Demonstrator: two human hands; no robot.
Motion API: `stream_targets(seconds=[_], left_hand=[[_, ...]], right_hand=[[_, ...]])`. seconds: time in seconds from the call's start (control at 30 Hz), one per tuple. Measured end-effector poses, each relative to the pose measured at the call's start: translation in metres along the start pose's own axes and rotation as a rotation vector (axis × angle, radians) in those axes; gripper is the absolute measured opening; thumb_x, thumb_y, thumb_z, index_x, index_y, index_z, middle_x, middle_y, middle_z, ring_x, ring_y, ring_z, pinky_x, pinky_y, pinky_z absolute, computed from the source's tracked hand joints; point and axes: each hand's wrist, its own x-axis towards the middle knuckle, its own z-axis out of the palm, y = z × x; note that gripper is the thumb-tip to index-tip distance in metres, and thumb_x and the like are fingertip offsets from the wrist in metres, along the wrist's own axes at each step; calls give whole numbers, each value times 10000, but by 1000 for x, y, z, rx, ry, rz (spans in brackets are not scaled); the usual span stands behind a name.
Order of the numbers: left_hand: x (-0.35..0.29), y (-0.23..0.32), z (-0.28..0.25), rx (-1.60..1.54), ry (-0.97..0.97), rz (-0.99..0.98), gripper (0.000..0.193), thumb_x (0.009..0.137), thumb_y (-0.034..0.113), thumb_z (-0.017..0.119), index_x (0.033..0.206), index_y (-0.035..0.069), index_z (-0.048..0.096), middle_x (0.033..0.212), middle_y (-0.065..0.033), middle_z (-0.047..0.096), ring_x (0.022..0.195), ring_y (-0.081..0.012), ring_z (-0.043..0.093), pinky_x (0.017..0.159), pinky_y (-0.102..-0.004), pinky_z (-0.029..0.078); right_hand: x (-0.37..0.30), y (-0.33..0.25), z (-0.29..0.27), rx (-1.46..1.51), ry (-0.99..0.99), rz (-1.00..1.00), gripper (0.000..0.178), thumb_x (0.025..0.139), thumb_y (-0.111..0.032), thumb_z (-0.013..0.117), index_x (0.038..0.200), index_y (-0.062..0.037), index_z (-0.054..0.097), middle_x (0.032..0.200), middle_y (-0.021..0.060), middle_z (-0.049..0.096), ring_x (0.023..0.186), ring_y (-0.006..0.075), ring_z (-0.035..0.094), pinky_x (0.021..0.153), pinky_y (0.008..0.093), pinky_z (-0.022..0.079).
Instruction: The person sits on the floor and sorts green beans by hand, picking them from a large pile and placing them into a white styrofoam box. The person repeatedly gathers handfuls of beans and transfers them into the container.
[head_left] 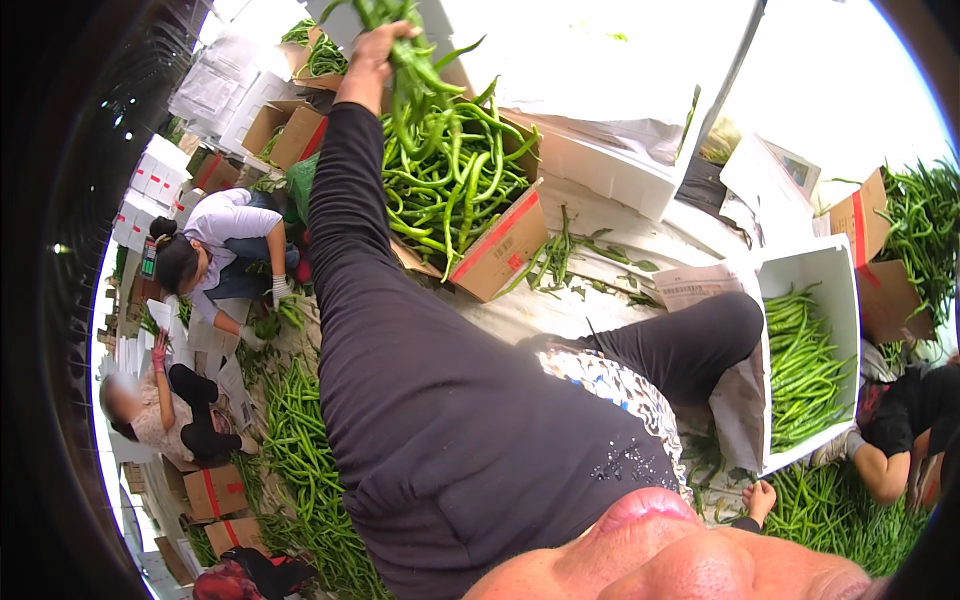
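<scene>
My left hand [376, 60] is stretched far forward at the upper left, closed around a bunch of long green chili peppers [412, 70]. The bunch hangs over a cardboard box [503, 243] heaped with loose green chili peppers [455, 180]. Low on the right, my right hand [760, 500] has its fingers curled; what it holds, if anything, cannot be made out. It is beside a white foam box [812, 452], tilted and lined with paper, holding peppers [800, 370] laid lengthwise. More loose peppers [835, 510] lie next to that hand.
Pepper piles [305, 440] cover the ground at left. A gloved co-worker [235, 235] bends over peppers there; another person [165, 410] sits nearer. A third person [895, 440] is at far right, below a box of peppers [920, 230]. Leafy scraps [575, 250] lie by the cardboard box.
</scene>
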Motion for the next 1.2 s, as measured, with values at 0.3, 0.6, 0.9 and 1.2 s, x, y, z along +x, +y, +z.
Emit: stream_targets(seconds=[0.3,0.6,0.9,1.2], left_hand=[[56,-119,-138,383,750,-248,549,521,58,765,1005,-111,566,955,-175,631,750,-225,617,629,-346,514],[47,-184,-71,998,707,-455,1023,713,456,744,1391,-85,202,1417,-285,305,1305,-362,357,1095,-431,292],[180,-226,-195,833,-303,-336,489,928,437,522,1132,6,635,1078,-73,659,992,-167,564,927,-365,414],[207,-116,20,2043,-610,-103,484,899,390,587,1114,-43,617,994,-161,659,806,-163,619,688,-311,493]], right_hand=[[-23,5,15,19,23,147,258,899,-98,531,1113,46,544,751,93,602,504,164,580,393,265,452],[-56,22,-15,8,-26,251,298,907,-111,514,1168,33,522,774,96,613,542,170,606,417,275,471],[-56,9,21,87,-47,-179,136,919,-142,555,826,-45,537,621,6,515,476,86,488,420,242,419],[-139,-138,-24,-85,84,-365,365,903,-203,596,1192,16,553,858,81,646,728,150,599,679,301,489]])
